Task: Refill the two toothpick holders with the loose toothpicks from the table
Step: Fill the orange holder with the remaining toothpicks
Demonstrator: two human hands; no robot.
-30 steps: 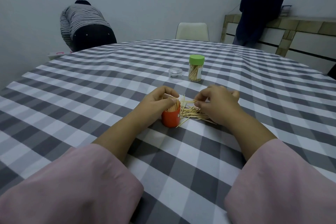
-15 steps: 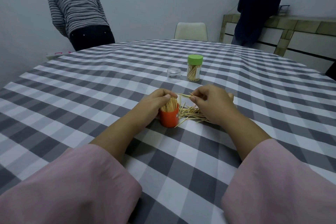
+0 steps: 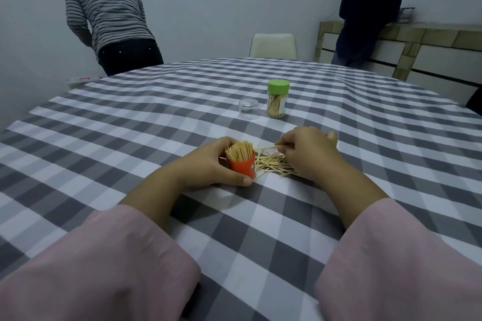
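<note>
Checked cloth covers the bench (image 3: 130, 138). Left hand (image 3: 208, 164) grip wraps the orange holder (image 3: 241, 164); right hand (image 3: 307, 154) grip pinches loose toothpicks (image 3: 273, 163). Align the tips before lowering them in.

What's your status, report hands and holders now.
Left hand grips orange holder, packed full. Right hand pinches toothpicks above loose pile. Green-capped holder closed. Nothing blocking.
</note>
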